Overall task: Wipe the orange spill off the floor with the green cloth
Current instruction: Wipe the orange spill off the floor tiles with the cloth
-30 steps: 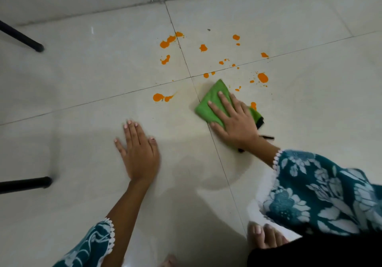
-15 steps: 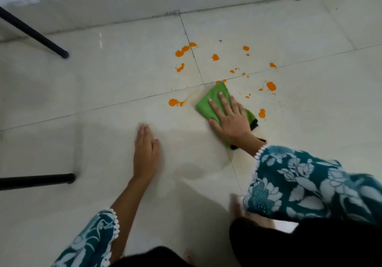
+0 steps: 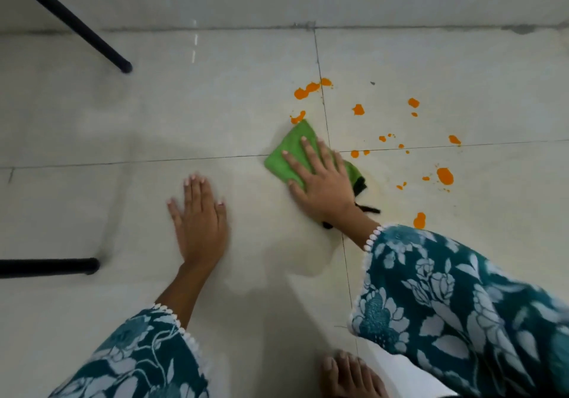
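— Grip?
— My right hand (image 3: 320, 188) lies flat, fingers spread, pressing the green cloth (image 3: 292, 151) onto the floor (image 3: 215, 105) where the tile seams cross. Nothing clenched. My left hand (image 3: 200, 222) lies released, palm down, beside it.

— Around it?
— Orange spill (image 3: 445, 176) dots beyond and right of the cloth; one blotch touches its far corner. Two black legs (image 3: 77, 28) well left. My bare foot (image 3: 348, 376) near.

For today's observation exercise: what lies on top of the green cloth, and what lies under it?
The right hand lies flat on the green cloth, fingers spread. Under the cloth only the tiled floor shows around its edges; any orange spill beneath it is covered.
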